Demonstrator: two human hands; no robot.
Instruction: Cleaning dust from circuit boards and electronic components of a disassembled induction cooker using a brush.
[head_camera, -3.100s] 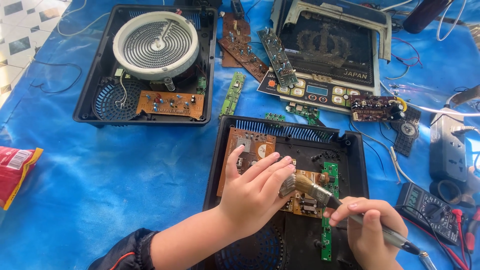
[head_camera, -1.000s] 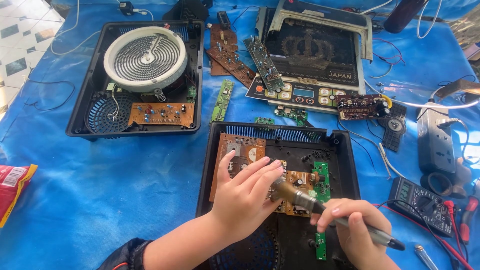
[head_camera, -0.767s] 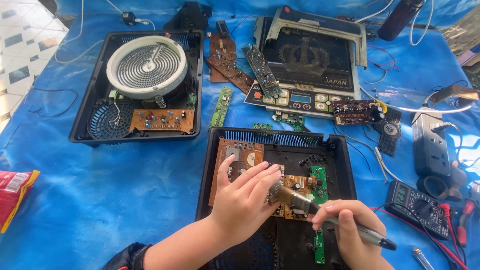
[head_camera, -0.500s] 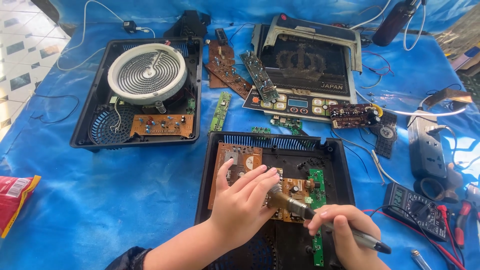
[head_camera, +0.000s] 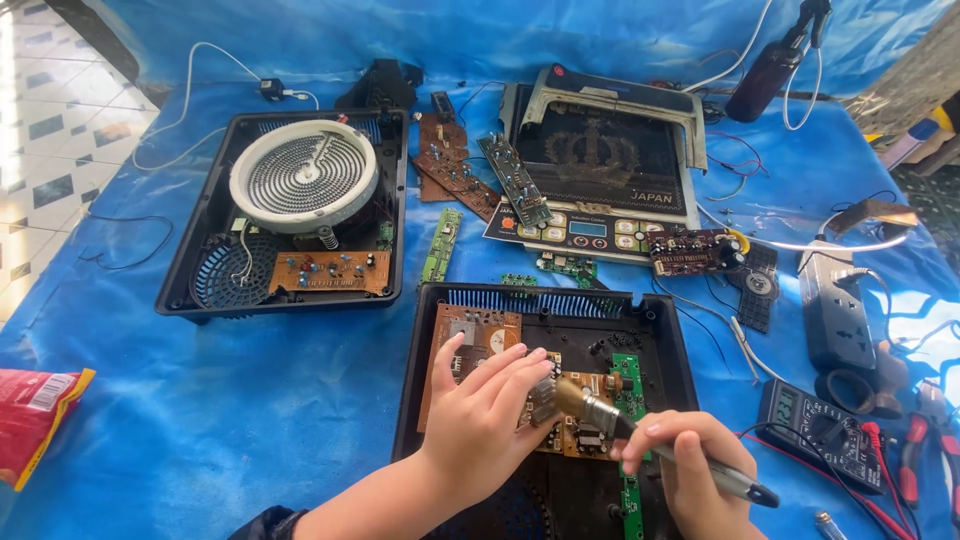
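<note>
Far left: red snack bag (head_camera: 35, 420) on the blue tarp (head_camera: 180, 420). Upper left: opened cooker base (head_camera: 285, 215) with coil heater (head_camera: 303, 176), untouched. Centre: black cooker housing (head_camera: 545, 400) holding the brown circuit board (head_camera: 480, 350). Left hand (head_camera: 480, 425) flat on the board, fingers spread apart, pressing it down. Right hand (head_camera: 690, 480) clamped on the soldering iron (head_camera: 650, 440), tip on the board's middle. Far right: multimeter (head_camera: 820, 440), idle.

Best practice, as judged: keep the board pinned, hold the tip steady on 1 joint, keep fingertips off the hot barrel. Against the frame 0.5 s ago: both hands posed the same, iron on the same spot; view slightly shifted.
</note>
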